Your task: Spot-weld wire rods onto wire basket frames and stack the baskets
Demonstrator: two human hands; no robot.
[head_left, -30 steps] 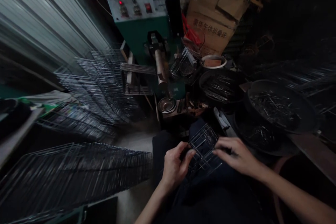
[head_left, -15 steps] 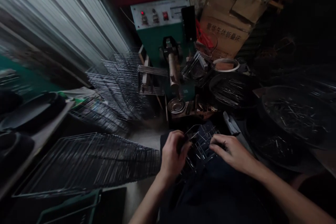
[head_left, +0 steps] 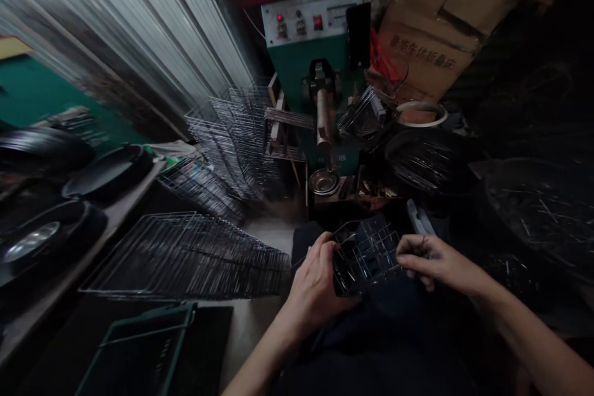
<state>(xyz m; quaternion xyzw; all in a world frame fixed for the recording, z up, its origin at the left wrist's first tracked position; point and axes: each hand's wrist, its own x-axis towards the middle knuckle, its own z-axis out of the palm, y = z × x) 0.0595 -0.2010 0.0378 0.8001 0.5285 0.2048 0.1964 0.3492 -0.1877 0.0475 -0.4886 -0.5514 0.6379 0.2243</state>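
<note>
A small wire rack [head_left: 371, 253] rests over my lap on dark blue cloth. My left hand [head_left: 320, 278] is wrapped round its left side, the thumb along the near edge. At the rack's right edge, my right hand [head_left: 422, 257] has its fingers pinched together; whatever is between them is too small to make out. Beyond the rack stands a green machine [head_left: 297, 62] with a lit red lamp and a metal arm [head_left: 323, 117] pointing toward me. A small round metal dish [head_left: 323, 182] sits below that arm.
Stacked wire racks [head_left: 185, 260] fill the left, with more behind. Dark tubs of metal rods [head_left: 424, 164] stand at the right. Black round pans [head_left: 106, 173] lie on a far-left shelf. A cardboard box [head_left: 427, 43] leans at the back.
The view has swung left, so the surroundings sit further right. My left hand has spread along the rack's near left side. My right hand has shifted to the rack's outer right edge.
</note>
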